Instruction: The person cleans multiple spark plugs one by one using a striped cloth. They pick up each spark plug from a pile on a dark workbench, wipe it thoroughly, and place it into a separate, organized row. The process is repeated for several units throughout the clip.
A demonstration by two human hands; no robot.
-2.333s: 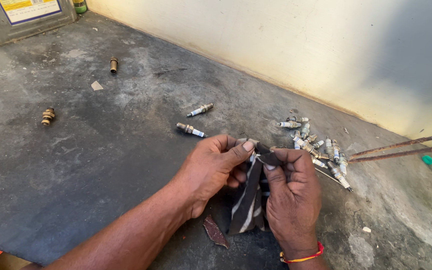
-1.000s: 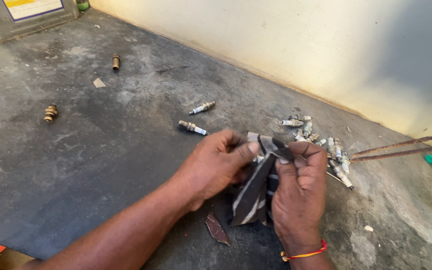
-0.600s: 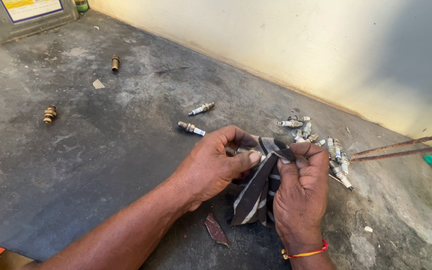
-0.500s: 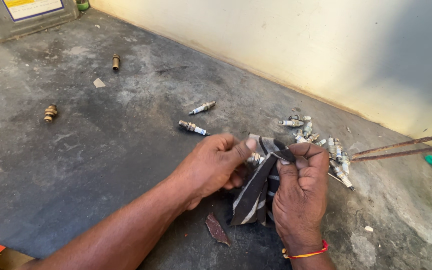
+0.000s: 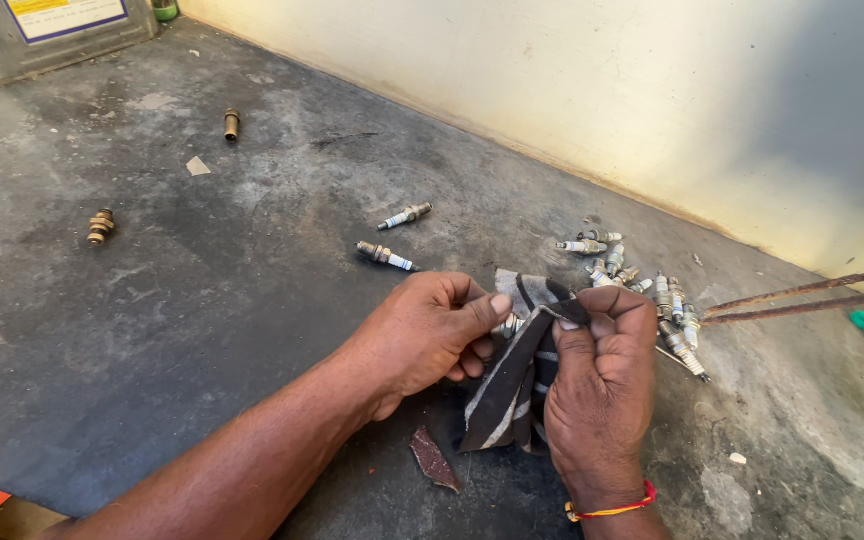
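My left hand point(image 5: 430, 333) grips a spark plug point(image 5: 509, 325), of which only a short metal part shows between my thumbs. My right hand point(image 5: 598, 385) holds a dark cloth with pale stripes point(image 5: 512, 375) wrapped against the plug's end; the cloth hangs down between my hands. Just beyond my hands a pile of several spark plugs point(image 5: 652, 295) lies near the wall. Two single spark plugs point(image 5: 386, 255) point(image 5: 404, 215) lie apart on the concrete floor point(image 5: 182, 300) to the left of the pile.
Two brass fittings point(image 5: 100, 226) point(image 5: 232, 124) lie on the floor at left. A metal tin point(image 5: 42, 35) stands at the top left. Rusty rods point(image 5: 802, 298) reach in from the right. A rust-coloured scrap point(image 5: 434, 458) lies under my hands. The pale wall point(image 5: 602, 90) runs behind.
My hands have stayed in place on the cloth and plug, with my left thumb and fingers shifting slightly against the cloth. Nothing else on the floor has moved.
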